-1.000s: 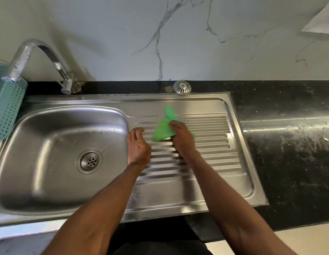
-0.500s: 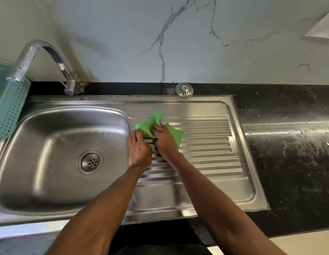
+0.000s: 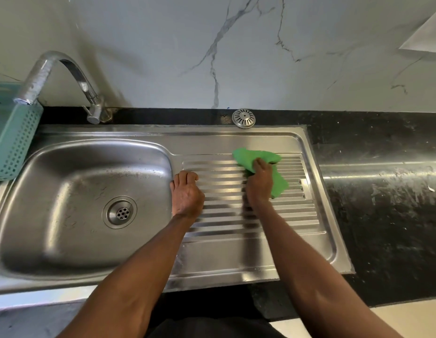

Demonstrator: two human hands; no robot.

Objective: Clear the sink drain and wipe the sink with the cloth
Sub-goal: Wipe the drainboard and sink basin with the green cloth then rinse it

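Note:
My right hand point(image 3: 259, 184) grips a green cloth point(image 3: 256, 158) and presses it on the ribbed drainboard point(image 3: 295, 215) of the steel sink, toward its far right part. My left hand point(image 3: 186, 193) lies flat with fingers together on the ridge between the bowl and the drainboard, holding nothing. The sink bowl point(image 3: 65, 181) is on the left, with its round drain point(image 3: 119, 212) showing an open perforated grid. A loose round metal strainer cover point(image 3: 243, 118) sits on the black counter behind the drainboard.
A curved chrome tap point(image 3: 65, 76) rises behind the bowl, spout toward the left. A teal perforated basket point(image 3: 14, 140) hangs at the far left. Black stone counter point(image 3: 382, 191) extends to the right. A marble wall point(image 3: 236, 50) stands behind.
My right hand has swept the cloth from beside my left hand out to the right and farther back on the drainboard. My left hand has stayed where it was.

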